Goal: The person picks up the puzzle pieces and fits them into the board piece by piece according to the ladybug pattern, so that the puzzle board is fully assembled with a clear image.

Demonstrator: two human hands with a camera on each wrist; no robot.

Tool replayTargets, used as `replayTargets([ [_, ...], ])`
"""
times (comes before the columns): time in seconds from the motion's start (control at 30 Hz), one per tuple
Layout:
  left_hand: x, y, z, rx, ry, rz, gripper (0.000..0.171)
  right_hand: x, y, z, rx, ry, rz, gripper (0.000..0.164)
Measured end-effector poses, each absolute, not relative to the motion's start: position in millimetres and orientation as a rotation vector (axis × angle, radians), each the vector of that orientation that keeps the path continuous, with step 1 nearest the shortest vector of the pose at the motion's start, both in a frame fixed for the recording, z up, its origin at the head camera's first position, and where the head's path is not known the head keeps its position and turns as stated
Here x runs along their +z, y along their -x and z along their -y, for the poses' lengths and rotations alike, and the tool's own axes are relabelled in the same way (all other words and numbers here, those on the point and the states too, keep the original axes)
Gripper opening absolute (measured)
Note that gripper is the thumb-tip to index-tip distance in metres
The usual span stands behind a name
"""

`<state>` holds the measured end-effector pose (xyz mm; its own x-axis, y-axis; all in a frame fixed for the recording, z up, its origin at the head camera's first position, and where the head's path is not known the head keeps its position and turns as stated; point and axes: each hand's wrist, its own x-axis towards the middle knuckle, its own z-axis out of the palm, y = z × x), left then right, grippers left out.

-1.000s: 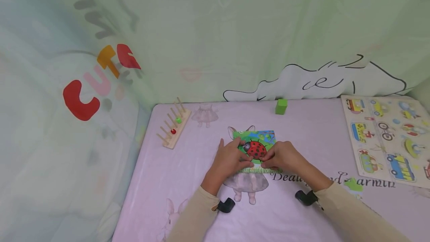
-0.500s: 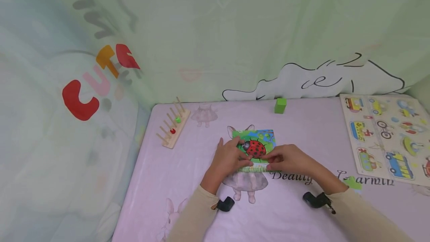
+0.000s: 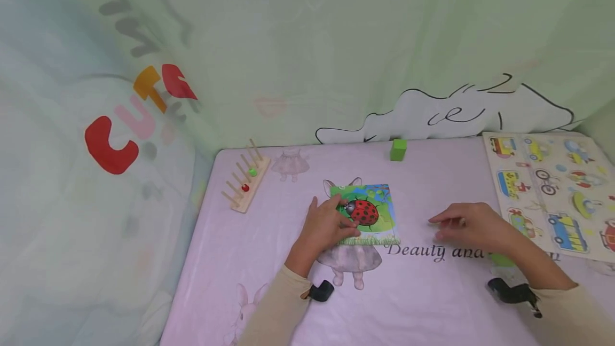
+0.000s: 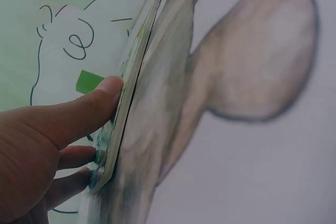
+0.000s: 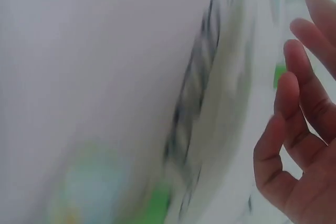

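Observation:
A square ladybug picture puzzle (image 3: 384, 220), with thin seams showing, lies flat on the table. My left hand (image 3: 326, 223) rests on its left side, thumb and fingertips touching the top surface. In the left wrist view the thumb and two fingers of that hand (image 4: 47, 145) press on the board near its edge (image 4: 128, 98). To the right of the puzzle, apart from it, my right hand (image 3: 473, 226) is over the table with loosely bent fingers. The right wrist view shows that hand (image 5: 307, 129) holding nothing. Partly behind the right forearm lies a small green piece (image 3: 501, 260).
A wooden peg stand (image 3: 252, 186) with a red and a green bead is at the left. A green block (image 3: 397, 150) stands near the back edge. A vehicle picture board (image 3: 528, 175) lies at the right. Printed cloth covers the table (image 3: 408, 298).
My right hand has let go of the puzzle's right side and moved away to the right. The left hand stays on the puzzle, which lies where it was.

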<state>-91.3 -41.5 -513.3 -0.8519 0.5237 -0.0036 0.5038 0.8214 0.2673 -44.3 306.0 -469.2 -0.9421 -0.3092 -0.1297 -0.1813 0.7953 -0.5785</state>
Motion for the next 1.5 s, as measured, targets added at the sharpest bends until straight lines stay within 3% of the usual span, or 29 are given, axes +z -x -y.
replayTargets([
  [0.23,-513,91,41,0.402,-0.817,-2.916,0.027,-471,41,-350,-0.687,0.298,-2.727,0.040],
  [0.73,-513,92,42,0.426,-0.806,-2.909,0.025,-477,31,-396,-0.450,0.275,-2.710,0.033],
  [1.3,-514,91,42,0.436,-0.806,-2.912,0.025,-489,20,-400,-0.355,0.420,-2.822,0.029],
  [1.5,-515,92,42,0.431,-0.811,-2.915,0.026,-501,20,-390,-0.475,0.593,-2.967,0.032],
])
